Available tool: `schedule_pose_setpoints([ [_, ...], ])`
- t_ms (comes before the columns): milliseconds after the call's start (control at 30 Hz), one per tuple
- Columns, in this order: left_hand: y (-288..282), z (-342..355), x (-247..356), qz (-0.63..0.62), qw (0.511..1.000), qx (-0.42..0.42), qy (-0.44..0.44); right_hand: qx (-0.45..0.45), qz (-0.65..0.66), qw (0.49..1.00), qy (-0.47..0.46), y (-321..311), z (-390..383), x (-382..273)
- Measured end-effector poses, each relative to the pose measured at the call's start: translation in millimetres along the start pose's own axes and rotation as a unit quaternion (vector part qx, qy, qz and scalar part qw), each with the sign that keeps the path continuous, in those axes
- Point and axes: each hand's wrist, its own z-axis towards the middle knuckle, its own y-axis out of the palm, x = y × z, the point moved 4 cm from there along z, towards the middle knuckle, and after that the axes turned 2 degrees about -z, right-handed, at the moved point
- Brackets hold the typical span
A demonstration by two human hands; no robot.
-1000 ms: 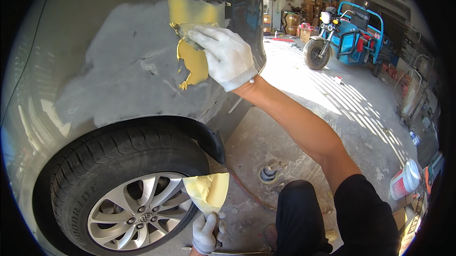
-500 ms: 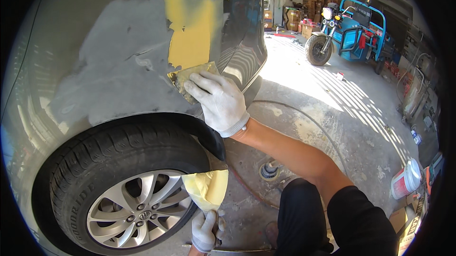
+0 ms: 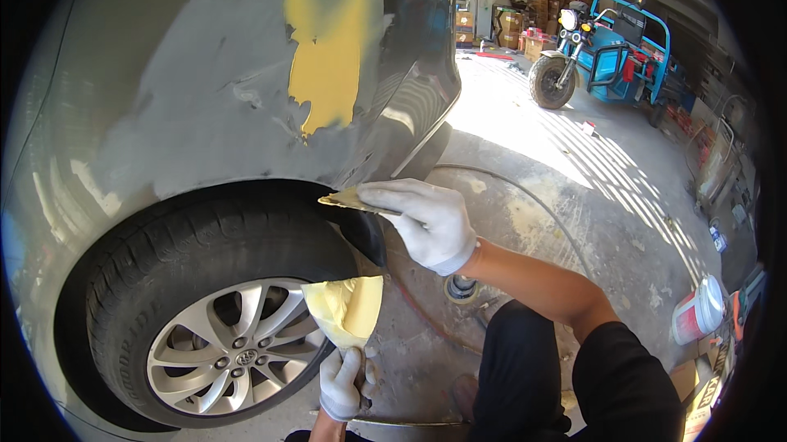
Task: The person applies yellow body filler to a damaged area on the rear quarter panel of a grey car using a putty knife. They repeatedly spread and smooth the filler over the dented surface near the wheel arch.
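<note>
In a white glove, my right hand (image 3: 430,227) grips a flat spreader (image 3: 354,199) with yellow filler along its edge. It is held in front of the top of the wheel arch, below the yellow filler patch (image 3: 328,73) on the car's sanded grey body panel (image 3: 197,90). The patch ends in a ragged lower tip. My left hand (image 3: 339,386), gloved too, is closed around the handle of a wide putty knife (image 3: 344,309). A heap of pale yellow filler covers its blade, beside the wheel (image 3: 246,356).
A hose (image 3: 533,196) curves over the concrete floor, and a round tool (image 3: 461,288) lies near my knee. To the right stands a white bucket (image 3: 698,311). A blue cargo tricycle (image 3: 602,57) is parked at the back, near stacked cardboard boxes (image 3: 510,28).
My right hand has brought the spreader down off the panel to the wheel arch. The yellow patch now reaches lower, with a ragged end. My left hand and the putty knife have shifted slightly up and left.
</note>
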Motion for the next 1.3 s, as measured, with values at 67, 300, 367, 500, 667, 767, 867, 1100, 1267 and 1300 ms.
schedule_pose_setpoints([
  [67,-2.6,-4.2,2.1,0.013,1.0,0.0,0.006,-0.034,0.089,0.988,0.122,-2.4,-8.6,-9.1],
  [300,8.5,-12.5,14.7,0.032,0.997,-0.069,0.019,-0.144,0.243,0.908,0.308,-4.3,-41.2,-23.7],
  [367,8.4,-17.4,15.6,0.019,0.997,-0.07,0.019,-0.187,0.24,0.92,0.246,-1.4,-38.3,-29.9],
  [500,5.5,-17.9,15.0,0.018,0.997,-0.069,0.028,-0.243,0.214,0.939,0.118,0.0,-40.8,-28.3],
  [667,8.6,-22.0,18.3,0.013,0.996,-0.067,0.057,-0.297,0.118,0.944,0.077,-3.0,-44.6,-15.4],
  [767,7.2,-19.6,16.9,0.027,0.996,-0.048,0.066,-0.287,0.047,0.954,0.076,-6.9,-61.5,-1.2],
  [867,11.4,-18.1,22.7,0.029,0.997,0.006,0.067,-0.22,0.016,0.96,0.171,-1.6,-76.7,5.7],
  [1100,5.0,-8.9,18.4,0.195,0.95,0.146,0.198,-0.115,0.271,0.783,0.548,9.4,-96.3,-5.3],
  [1267,0.1,-4.7,6.0,0.358,0.861,0.191,0.306,-0.073,0.431,0.618,0.654,32.9,-109.2,-12.5],
  [1300,2.3,-5.1,6.9,0.383,0.836,0.199,0.338,-0.069,0.438,0.607,0.659,33.9,-109.1,-13.0],
])
